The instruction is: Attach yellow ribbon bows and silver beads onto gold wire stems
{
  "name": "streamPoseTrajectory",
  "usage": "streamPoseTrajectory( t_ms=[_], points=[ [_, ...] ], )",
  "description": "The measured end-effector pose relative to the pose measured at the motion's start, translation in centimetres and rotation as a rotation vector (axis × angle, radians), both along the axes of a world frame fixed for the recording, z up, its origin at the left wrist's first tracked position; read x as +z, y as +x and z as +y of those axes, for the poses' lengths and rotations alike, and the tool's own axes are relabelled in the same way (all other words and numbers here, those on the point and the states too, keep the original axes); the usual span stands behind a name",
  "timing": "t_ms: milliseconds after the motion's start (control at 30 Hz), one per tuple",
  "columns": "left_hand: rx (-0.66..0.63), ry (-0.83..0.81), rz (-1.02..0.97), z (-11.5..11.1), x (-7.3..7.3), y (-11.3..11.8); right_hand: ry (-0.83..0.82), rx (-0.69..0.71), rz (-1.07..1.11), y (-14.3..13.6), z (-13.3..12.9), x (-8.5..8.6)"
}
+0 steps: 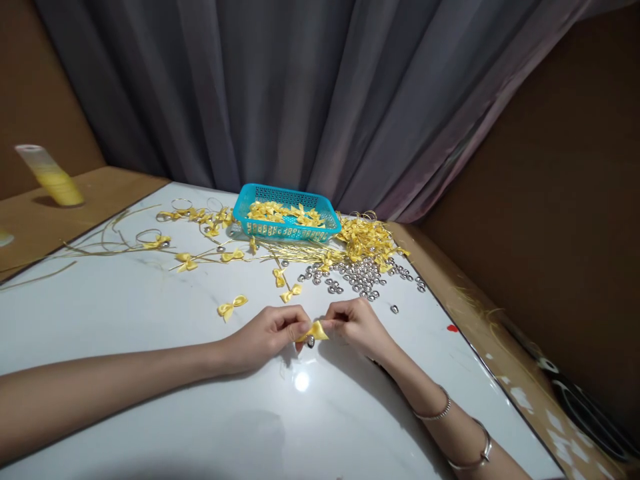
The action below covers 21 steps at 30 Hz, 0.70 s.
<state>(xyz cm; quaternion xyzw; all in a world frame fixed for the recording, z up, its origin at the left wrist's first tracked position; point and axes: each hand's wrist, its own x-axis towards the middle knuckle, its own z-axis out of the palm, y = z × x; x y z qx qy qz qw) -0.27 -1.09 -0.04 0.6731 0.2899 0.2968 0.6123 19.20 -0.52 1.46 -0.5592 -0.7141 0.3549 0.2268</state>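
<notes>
At the far side a grey curtain (280, 87) hangs behind the white table (165, 407). On the right edge of the table lies one red scrap (452, 328); beyond this edge, a dark object (590, 413) is too blurred to name. Between the hands and the far side there are many small things: gold cords (300, 251) stretch across the middle, and a heap of yellow bows (367, 238) lies at the far right, with silver beads (361, 275) scattered just in front of it.

There is one blue basket (287, 232), at the far middle, and several bows (267, 211) lie in it. At the far left stands one clear cylinder (53, 177), with yellow content inside.

The beads are too many to count, but one bead (395, 309) lies apart, nearer on the right. One loose bow (233, 308) rests near the left hand, and two small bows (285, 285) lie farther, near each other. The right arm wears two bracelets (463, 433).

The left hand (280, 337) pinches one yellow bow (317, 329) above the table, in the near middle, with one silver bead (311, 341) at its lower side. The right hand (357, 327) has its fingers narrow at the bow's right end; I cannot tell whether they grip it.
</notes>
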Motion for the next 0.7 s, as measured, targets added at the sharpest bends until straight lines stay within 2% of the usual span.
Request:
streamPoseTrajectory(
  t_ms=[133, 233, 367, 500, 700],
  points=[
    [-0.028, -0.028, 0.009, -0.2, 0.1, -0.1, -0.002, -0.015, -0.025, 0.0, 0.3, -0.1],
    [-0.024, -0.007, 0.056, -0.2, 0.1, -0.1, -0.042, 0.03, -0.024, 0.3, 0.4, 0.1],
    [0.09, 0.033, 0.097, 0.0, 0.0, 0.1, -0.068, 0.143, 0.006, 1.3, 0.5, 1.5],
    [0.138, 0.03, 0.105, 0.2, -0.1, 0.2, -0.002, 0.104, 0.046, 1.4, 0.2, 2.8],
    [0.066, 0.095, 0.127, 0.0, -0.1, -0.1, -0.185, 0.176, 0.143, -0.7, -1.1, 2.3]
  ],
)
